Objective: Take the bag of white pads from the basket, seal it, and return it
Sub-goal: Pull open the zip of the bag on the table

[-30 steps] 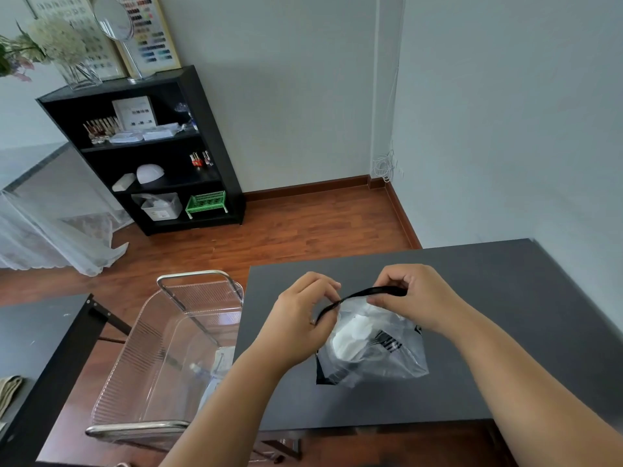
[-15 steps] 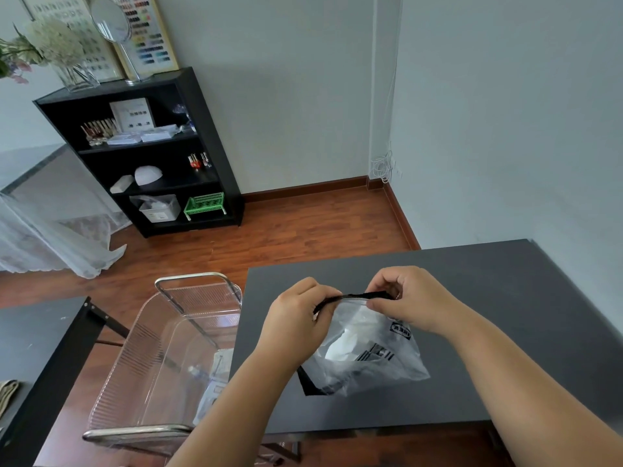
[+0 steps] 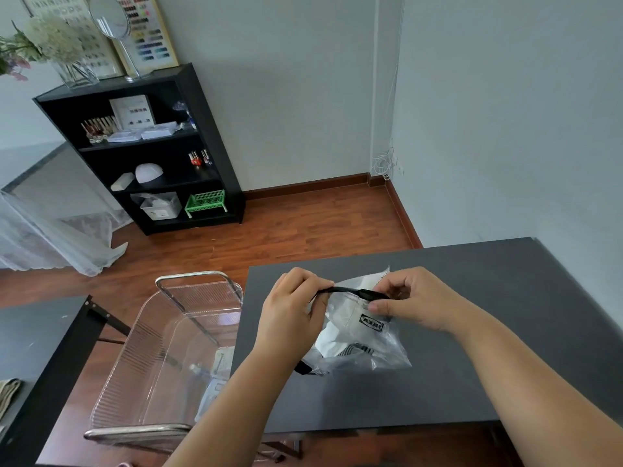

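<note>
A clear plastic bag of white pads (image 3: 357,335) with a black zip strip along its top hangs just above the dark grey table (image 3: 505,298). My left hand (image 3: 290,315) pinches the left end of the black strip. My right hand (image 3: 414,301) pinches the strip further right, thumb and fingers pressed on it. The bag's bottom rests on the table. The clear ribbed basket (image 3: 158,358) with metal rims stands left of the table, with some packets still lying in its bottom.
A second dark table (image 3: 37,345) stands at the left, beyond the basket. A black shelf unit (image 3: 141,156) with small items and a green basket is against the far wall. White sheer fabric (image 3: 50,244) lies on the wooden floor.
The bag has turned so its printed label faces me and the strip lies flatter. My right hand has slid a little right along the strip; both hands stay pinched on it.
</note>
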`<action>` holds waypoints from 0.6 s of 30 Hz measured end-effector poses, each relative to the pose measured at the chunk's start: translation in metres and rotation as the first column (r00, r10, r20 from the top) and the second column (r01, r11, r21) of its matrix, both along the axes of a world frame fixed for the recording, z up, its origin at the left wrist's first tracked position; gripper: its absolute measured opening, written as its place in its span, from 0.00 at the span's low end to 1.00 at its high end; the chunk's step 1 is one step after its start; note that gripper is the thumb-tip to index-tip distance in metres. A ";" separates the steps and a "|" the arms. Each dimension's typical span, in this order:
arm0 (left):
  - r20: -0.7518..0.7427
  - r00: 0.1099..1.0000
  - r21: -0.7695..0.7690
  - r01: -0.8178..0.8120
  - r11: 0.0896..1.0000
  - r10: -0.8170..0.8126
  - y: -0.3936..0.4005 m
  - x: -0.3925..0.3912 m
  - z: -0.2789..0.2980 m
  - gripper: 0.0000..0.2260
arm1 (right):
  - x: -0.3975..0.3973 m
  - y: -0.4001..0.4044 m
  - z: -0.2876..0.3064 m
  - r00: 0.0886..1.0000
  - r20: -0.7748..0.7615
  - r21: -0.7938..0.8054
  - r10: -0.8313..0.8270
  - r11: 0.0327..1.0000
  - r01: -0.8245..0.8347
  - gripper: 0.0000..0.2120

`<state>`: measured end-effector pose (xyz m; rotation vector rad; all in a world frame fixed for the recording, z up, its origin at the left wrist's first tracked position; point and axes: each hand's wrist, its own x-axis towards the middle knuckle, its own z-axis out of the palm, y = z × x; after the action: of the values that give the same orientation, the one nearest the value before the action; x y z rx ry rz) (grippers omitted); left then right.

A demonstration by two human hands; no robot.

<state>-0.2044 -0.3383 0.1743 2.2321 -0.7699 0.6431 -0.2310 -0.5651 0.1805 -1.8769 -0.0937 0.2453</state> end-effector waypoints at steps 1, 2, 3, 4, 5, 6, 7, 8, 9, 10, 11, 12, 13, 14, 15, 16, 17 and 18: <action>-0.015 1.000 0.000 0.012 1.000 -0.012 0.000 -0.001 -0.001 0.06 | 0.000 0.000 -0.001 0.999 0.023 -0.033 -0.023 0.999 0.024 0.03; -0.047 0.998 -0.005 0.034 0.999 -0.034 -0.001 -0.001 -0.002 0.06 | 0.001 0.002 -0.002 0.997 0.060 -0.078 -0.055 0.995 0.059 0.04; -0.091 0.994 -0.015 0.060 0.998 -0.061 -0.002 -0.002 -0.002 0.05 | 0.001 0.004 -0.003 0.991 0.106 -0.123 -0.080 0.988 0.093 0.04; -0.135 0.987 -0.022 0.090 0.996 -0.092 -0.003 -0.002 -0.002 0.06 | 0.001 0.007 -0.003 0.984 0.151 -0.151 -0.095 0.982 0.117 0.05; -0.167 0.979 -0.016 0.117 0.993 -0.118 -0.004 -0.002 -0.002 0.06 | 0.001 0.010 -0.002 0.976 0.194 -0.162 -0.096 0.978 0.129 0.06; -0.178 0.975 0.008 0.135 0.991 -0.132 -0.007 -0.001 -0.001 0.06 | 0.001 0.013 -0.002 0.968 0.236 -0.171 -0.086 0.977 0.128 0.07; -0.170 0.976 0.040 0.147 0.988 -0.138 -0.009 -0.001 0.000 0.07 | 0.000 0.016 -0.002 0.958 0.279 -0.180 -0.069 0.976 0.123 0.09; -0.155 0.978 0.063 0.152 0.986 -0.141 -0.012 -0.001 0.001 0.07 | -0.001 0.018 -0.002 0.948 0.313 -0.188 -0.058 0.975 0.122 0.10; -0.139 0.981 0.071 0.149 0.986 -0.138 -0.015 -0.001 0.003 0.07 | -0.002 0.020 -0.003 0.943 0.327 -0.179 -0.061 0.976 0.125 0.11; -0.123 0.984 0.068 0.137 0.988 -0.128 -0.016 -0.001 0.004 0.07 | -0.002 0.021 -0.003 0.949 0.305 -0.137 -0.077 0.983 0.123 0.10; -0.100 0.989 0.061 0.119 0.991 -0.113 -0.017 0.000 0.004 0.07 | -0.002 0.021 -0.002 0.964 0.248 -0.062 -0.094 0.992 0.112 0.09; -0.072 0.993 0.051 0.100 0.994 -0.096 -0.017 -0.001 0.005 0.08 | -0.001 0.018 0.000 0.981 0.170 0.017 -0.095 0.995 0.094 0.07; -0.041 0.996 0.036 0.082 0.996 -0.081 -0.016 0.000 0.005 0.08 | -0.001 0.015 0.001 0.993 0.095 0.078 -0.076 0.995 0.069 0.06; -0.010 0.998 0.013 0.064 0.998 -0.064 -0.014 0.000 0.005 0.07 | -0.001 0.010 0.002 0.998 0.038 0.113 -0.049 0.993 0.044 0.07; 0.018 0.999 -0.008 0.044 0.999 -0.044 -0.013 0.000 0.005 0.07 | -0.002 0.006 0.003 1.000 0.000 0.138 -0.026 0.990 0.025 0.07; 0.037 0.999 -0.025 0.024 0.999 -0.023 -0.012 0.000 0.005 0.07 | -0.003 0.002 0.004 1.000 -0.019 0.163 -0.011 0.986 0.014 0.08; 0.047 0.999 -0.036 0.013 0.999 -0.011 -0.012 0.000 0.005 0.07 | -0.004 0.000 0.004 1.000 -0.022 0.192 -0.004 0.981 0.008 0.08; 0.045 0.999 -0.044 0.018 0.999 -0.016 -0.012 -0.002 0.004 0.08 | -0.005 -0.001 0.005 1.000 -0.010 0.208 -0.008 0.978 0.010 0.08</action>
<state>-0.2059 -0.3503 0.1784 2.1757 -0.7885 0.6979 -0.2361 -0.5666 0.1850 -1.6674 -0.1006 0.2290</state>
